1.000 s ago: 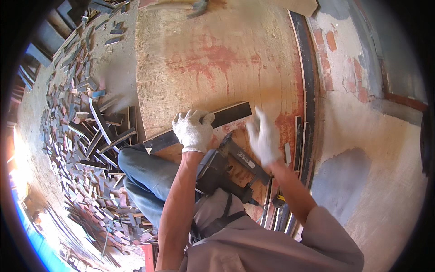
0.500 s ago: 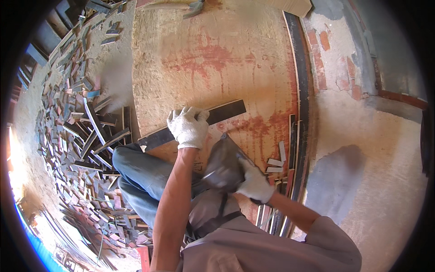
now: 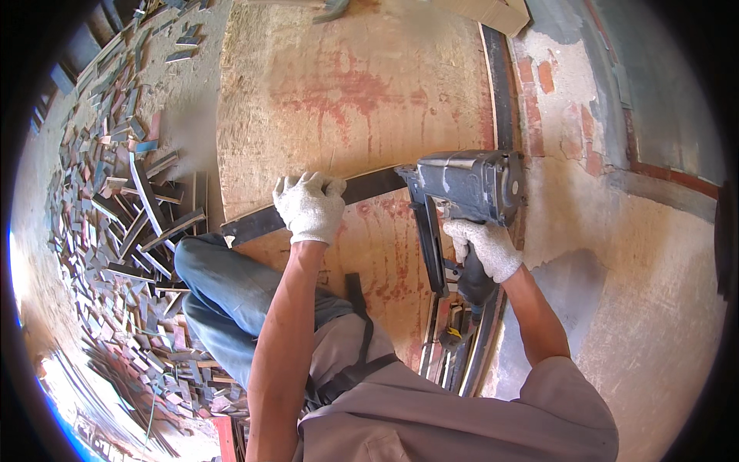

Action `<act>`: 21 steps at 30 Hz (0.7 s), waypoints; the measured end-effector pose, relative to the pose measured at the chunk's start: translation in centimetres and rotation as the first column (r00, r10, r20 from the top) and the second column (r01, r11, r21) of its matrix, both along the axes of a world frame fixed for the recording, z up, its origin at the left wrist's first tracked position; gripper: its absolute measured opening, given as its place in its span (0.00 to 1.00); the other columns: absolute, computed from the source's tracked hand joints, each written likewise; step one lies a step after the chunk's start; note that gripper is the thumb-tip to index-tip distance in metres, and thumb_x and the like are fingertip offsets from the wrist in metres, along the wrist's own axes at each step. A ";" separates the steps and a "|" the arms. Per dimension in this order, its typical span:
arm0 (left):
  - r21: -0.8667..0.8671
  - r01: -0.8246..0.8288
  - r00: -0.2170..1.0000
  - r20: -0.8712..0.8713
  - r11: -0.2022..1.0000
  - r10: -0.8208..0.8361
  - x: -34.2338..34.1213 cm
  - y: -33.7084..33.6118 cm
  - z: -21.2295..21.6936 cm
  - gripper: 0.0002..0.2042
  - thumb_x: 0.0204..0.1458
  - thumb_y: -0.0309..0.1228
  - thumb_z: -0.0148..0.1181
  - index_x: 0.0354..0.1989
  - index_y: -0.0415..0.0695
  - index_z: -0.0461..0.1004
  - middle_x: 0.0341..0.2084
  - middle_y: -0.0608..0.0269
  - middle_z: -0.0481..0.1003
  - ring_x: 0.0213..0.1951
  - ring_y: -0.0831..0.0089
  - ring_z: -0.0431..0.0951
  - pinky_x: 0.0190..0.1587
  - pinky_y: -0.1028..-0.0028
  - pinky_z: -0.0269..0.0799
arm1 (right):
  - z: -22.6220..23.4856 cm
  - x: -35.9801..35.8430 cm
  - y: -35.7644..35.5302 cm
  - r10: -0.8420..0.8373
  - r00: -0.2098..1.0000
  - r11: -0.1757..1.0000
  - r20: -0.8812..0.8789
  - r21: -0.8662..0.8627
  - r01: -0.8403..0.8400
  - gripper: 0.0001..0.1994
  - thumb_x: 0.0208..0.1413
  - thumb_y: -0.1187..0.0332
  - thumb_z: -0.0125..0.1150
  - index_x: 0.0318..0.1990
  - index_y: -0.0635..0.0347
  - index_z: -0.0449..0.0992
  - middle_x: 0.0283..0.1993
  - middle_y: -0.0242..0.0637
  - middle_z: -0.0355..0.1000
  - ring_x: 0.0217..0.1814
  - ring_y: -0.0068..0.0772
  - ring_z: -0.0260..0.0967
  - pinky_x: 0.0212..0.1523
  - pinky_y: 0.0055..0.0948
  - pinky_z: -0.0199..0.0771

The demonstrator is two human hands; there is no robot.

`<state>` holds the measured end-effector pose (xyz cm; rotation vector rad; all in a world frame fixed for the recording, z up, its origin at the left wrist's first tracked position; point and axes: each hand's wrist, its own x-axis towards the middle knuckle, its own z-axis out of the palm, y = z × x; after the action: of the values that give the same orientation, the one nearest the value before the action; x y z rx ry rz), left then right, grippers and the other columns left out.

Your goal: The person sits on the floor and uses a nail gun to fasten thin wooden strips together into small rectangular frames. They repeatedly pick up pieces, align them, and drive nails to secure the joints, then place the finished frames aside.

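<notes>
My left hand (image 3: 309, 206), in a white knit glove, is closed over a narrow black-faced wooden strip (image 3: 368, 185). That strip lies slantwise on a large plywood board (image 3: 431, 85) with red stains. In my gloved right hand (image 3: 486, 248) is a dark nail gun (image 3: 462, 185), gripped by its handle. Its nose is at the strip's right end, seemingly touching it; the tool's body hides whatever lies beneath. The long magazine (image 3: 426, 239) of the gun points back toward me.
Scattered short wood offcuts (image 3: 115, 231) heap on the floor at left. A long black strip (image 3: 500, 92) runs along the board's right edge. Several narrow strips (image 3: 433, 339) lie near my right side. A cardboard box (image 3: 493, 14) and a worn brick wall (image 3: 531, 100) are beyond.
My right hand has swung the tool, blurred near my lap earlier, up and rightward onto the strip's right end. My left hand still holds the strip. The view has shifted slightly.
</notes>
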<state>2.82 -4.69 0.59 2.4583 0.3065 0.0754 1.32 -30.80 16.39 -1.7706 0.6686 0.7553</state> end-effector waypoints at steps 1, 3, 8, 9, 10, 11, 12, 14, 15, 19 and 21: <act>0.004 0.002 1.000 -0.001 1.000 -0.002 0.0 0.0 0.0 0.07 0.49 0.39 0.68 0.23 0.52 0.84 0.27 0.67 0.81 0.38 0.61 0.77 0.55 0.60 0.65 | -0.2 0.1 0.0 0.005 1.000 1.000 -0.006 -0.010 -0.005 0.07 0.60 0.68 0.65 0.34 0.63 0.80 0.19 0.32 0.69 0.17 0.26 0.65 0.22 0.28 0.65; -0.005 -0.013 0.998 0.053 1.000 0.013 0.0 0.0 -0.3 0.05 0.46 0.37 0.68 0.22 0.54 0.85 0.26 0.66 0.81 0.35 0.61 0.76 0.55 0.61 0.64 | -0.5 0.3 0.0 0.019 1.000 0.999 -0.018 -0.032 -0.020 0.08 0.60 0.68 0.65 0.33 0.63 0.80 0.19 0.32 0.70 0.17 0.27 0.66 0.22 0.28 0.66; -0.018 -0.014 0.998 0.065 1.000 0.016 0.0 0.0 -0.2 0.05 0.46 0.37 0.68 0.22 0.54 0.84 0.25 0.67 0.81 0.35 0.61 0.76 0.54 0.61 0.65 | 0.0 0.4 0.3 0.045 0.999 0.998 0.010 -0.037 -0.045 0.07 0.58 0.68 0.66 0.32 0.62 0.81 0.19 0.33 0.70 0.16 0.28 0.65 0.20 0.29 0.65; -0.016 -0.008 0.999 0.039 1.000 0.009 0.0 0.1 -0.2 0.06 0.47 0.38 0.68 0.23 0.54 0.84 0.26 0.67 0.81 0.37 0.61 0.77 0.55 0.61 0.65 | 0.1 0.4 0.3 0.068 0.997 0.996 0.024 -0.052 -0.067 0.07 0.58 0.68 0.66 0.33 0.62 0.81 0.19 0.33 0.70 0.16 0.28 0.65 0.20 0.30 0.65; -0.014 -0.002 1.000 0.012 1.000 0.002 0.0 0.1 -0.1 0.07 0.48 0.39 0.68 0.24 0.53 0.85 0.27 0.67 0.81 0.38 0.61 0.77 0.55 0.60 0.65 | 0.0 0.4 0.3 0.043 0.999 0.998 0.005 -0.048 -0.043 0.07 0.57 0.68 0.66 0.34 0.63 0.81 0.19 0.33 0.70 0.16 0.28 0.65 0.20 0.29 0.65; -0.012 -0.005 0.999 0.033 1.000 0.005 0.0 0.1 -0.1 0.06 0.47 0.39 0.68 0.23 0.53 0.84 0.26 0.67 0.81 0.36 0.61 0.77 0.55 0.61 0.65 | -0.1 0.5 0.2 0.020 1.000 0.999 -0.013 -0.045 -0.020 0.07 0.57 0.68 0.66 0.36 0.63 0.81 0.19 0.33 0.70 0.15 0.28 0.65 0.19 0.29 0.64; -0.010 -0.007 0.999 0.053 1.000 0.008 0.0 0.0 -0.2 0.06 0.46 0.38 0.69 0.22 0.54 0.84 0.25 0.67 0.81 0.35 0.61 0.76 0.54 0.61 0.65 | -0.1 0.5 0.2 -0.004 0.999 0.999 -0.031 -0.042 0.002 0.07 0.57 0.69 0.66 0.38 0.63 0.82 0.19 0.33 0.70 0.15 0.28 0.65 0.19 0.29 0.64; -0.009 -0.001 0.999 0.049 1.000 0.001 0.0 0.1 -0.2 0.06 0.46 0.38 0.68 0.22 0.54 0.84 0.25 0.67 0.81 0.35 0.61 0.76 0.54 0.61 0.64 | -0.2 0.6 0.2 0.013 1.000 0.999 -0.019 -0.030 -0.013 0.09 0.56 0.69 0.65 0.41 0.63 0.82 0.19 0.33 0.70 0.15 0.28 0.65 0.19 0.29 0.64; -0.010 0.009 1.000 0.024 1.000 -0.009 0.0 0.2 -0.1 0.06 0.47 0.39 0.68 0.23 0.53 0.85 0.26 0.67 0.81 0.37 0.61 0.76 0.55 0.61 0.65 | -0.2 0.7 0.1 0.020 1.000 0.999 -0.013 -0.025 -0.020 0.10 0.56 0.69 0.65 0.43 0.64 0.82 0.19 0.33 0.70 0.15 0.27 0.65 0.19 0.29 0.64; -0.014 0.011 0.999 0.054 1.000 -0.010 -0.1 0.3 -0.3 0.07 0.48 0.40 0.68 0.25 0.53 0.85 0.27 0.68 0.81 0.38 0.61 0.77 0.56 0.60 0.64 | 0.7 0.7 0.1 -0.016 1.000 0.999 0.012 0.035 0.015 0.12 0.57 0.68 0.67 0.46 0.63 0.82 0.21 0.32 0.71 0.17 0.25 0.67 0.19 0.29 0.66; 0.000 0.018 0.999 0.046 1.000 -0.018 -0.1 0.2 -0.3 0.07 0.49 0.40 0.68 0.25 0.53 0.85 0.27 0.67 0.81 0.38 0.61 0.77 0.57 0.60 0.64 | 0.8 0.5 0.3 -0.004 1.000 1.000 0.030 0.023 0.004 0.12 0.57 0.68 0.67 0.46 0.63 0.82 0.22 0.32 0.72 0.17 0.25 0.66 0.19 0.29 0.66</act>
<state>2.73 -4.46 0.32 2.4544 0.2648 0.1242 1.82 -30.50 17.21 -1.7560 0.6406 0.7292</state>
